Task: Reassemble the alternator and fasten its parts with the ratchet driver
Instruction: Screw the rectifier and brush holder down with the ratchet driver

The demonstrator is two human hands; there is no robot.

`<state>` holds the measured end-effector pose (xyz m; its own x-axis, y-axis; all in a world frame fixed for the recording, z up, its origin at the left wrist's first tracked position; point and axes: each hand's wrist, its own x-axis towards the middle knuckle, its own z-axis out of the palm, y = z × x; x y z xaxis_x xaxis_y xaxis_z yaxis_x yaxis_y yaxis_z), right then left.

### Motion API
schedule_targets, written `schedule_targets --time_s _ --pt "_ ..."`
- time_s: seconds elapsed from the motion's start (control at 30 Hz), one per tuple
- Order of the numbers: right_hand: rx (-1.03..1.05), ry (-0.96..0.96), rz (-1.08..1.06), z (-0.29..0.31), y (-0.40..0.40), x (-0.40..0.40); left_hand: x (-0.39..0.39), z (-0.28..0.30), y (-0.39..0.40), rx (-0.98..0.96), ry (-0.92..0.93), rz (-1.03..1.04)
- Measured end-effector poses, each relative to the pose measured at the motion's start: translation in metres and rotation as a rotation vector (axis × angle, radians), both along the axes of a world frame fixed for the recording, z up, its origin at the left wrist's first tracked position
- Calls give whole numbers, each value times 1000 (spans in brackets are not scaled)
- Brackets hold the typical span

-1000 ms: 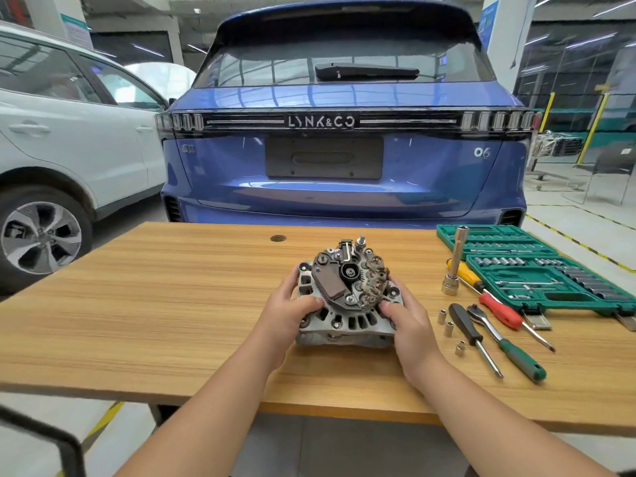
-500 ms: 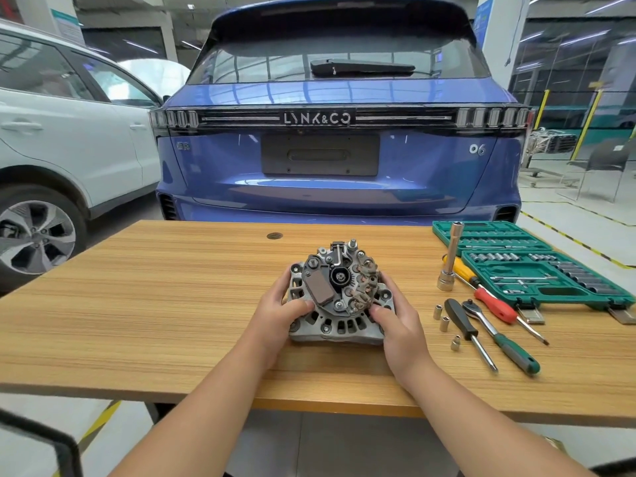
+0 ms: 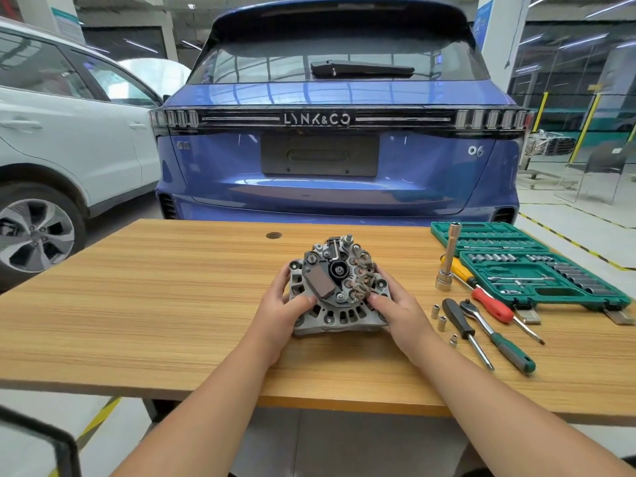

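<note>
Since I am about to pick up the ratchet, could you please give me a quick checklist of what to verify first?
1. Alternator steady on the table: ok, left hand and right hand grip its two sides.
2. Rear components facing up for access: ok.
3. Ratchet within reach: ok, it lies to the right of the alternator, untouched.
4. Loose sockets at hand: ok, beside the black-handled driver.
5. Fasteners fully seated: cannot tell.
6. Socket case open: ok.

Bare table (image 3: 155, 304) left of alternator (image 3: 339, 290); tools (image 3: 481, 325) crowd right.
</note>
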<state>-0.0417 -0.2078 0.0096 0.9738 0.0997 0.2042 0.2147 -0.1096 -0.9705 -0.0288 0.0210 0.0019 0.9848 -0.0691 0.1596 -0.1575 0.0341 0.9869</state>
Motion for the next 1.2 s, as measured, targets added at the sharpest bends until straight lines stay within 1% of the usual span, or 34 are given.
schedule_targets --time_s 0.1,0.17,0.27,0.33,0.53,0.77,1.0,1.1,1.2 --pt "-70 -10 -19 2 -8 3 -4 1 -1 -20 2 -6" --pt "-73 -5 -14 3 -11 3 -5 2 0 -21 -1 -17" --pt "29 38 16 4 -11 3 -4 1 -1 -38 -18 -26" --pt "73 34 20 4 -8 2 -3 1 0 -36 -21 -21" --pt "80 22 7 0 -7 4 -5 4 1 -51 11 -40" --pt "142 56 -12 -4 -2 6 -7 6 1 -72 31 -49" --pt "184 34 -35 -9 3 4 -3 2 3 -70 25 -34" --pt "184 78 -63 -10 5 3 -5 6 3 -84 44 -55" --pt "220 141 -86 -17 0 3 -4 5 6 -110 104 -94"
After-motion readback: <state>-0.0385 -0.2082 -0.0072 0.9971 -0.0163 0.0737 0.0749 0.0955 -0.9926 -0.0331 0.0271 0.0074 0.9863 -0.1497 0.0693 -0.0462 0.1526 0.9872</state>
